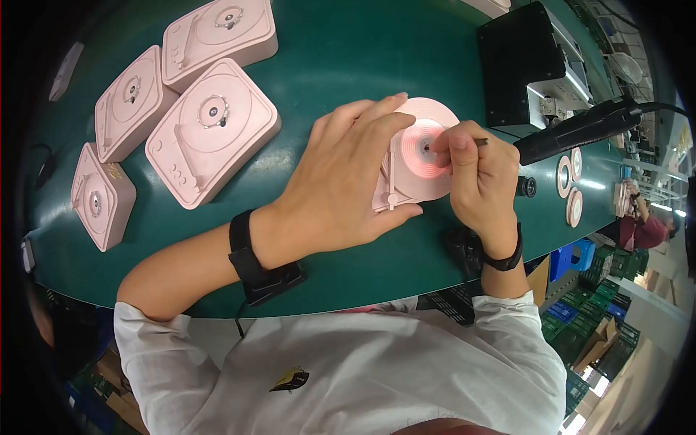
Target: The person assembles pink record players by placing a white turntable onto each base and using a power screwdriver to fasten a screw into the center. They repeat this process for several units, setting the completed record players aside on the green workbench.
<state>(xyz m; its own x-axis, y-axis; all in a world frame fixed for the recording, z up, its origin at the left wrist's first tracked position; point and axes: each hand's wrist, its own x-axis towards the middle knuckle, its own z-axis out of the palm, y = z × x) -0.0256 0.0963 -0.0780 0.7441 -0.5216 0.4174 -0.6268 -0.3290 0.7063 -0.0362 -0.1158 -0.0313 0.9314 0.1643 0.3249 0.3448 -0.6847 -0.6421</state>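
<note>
A small pink record player (384, 190) lies on the green table in front of me, with a pale pink disc (438, 116) on top that glows reddish around its centre. My left hand (337, 177) is spread over the player's left side, fingers at the far edge and thumb along the near edge, gripping it. My right hand (478, 174) is closed in a pinch above the disc's right side, fingertips close to the centre spindle (427, 148). From that fist sticks out the end of a thin dark rod (481, 142); the rest of it is hidden.
Several pink players without discs, such as the nearest one (214, 134), stand at the left. To the right are a black box (518, 69), a black corded cylindrical tool (580, 133) and loose discs (564, 176). Another person (634, 228) is at the far right.
</note>
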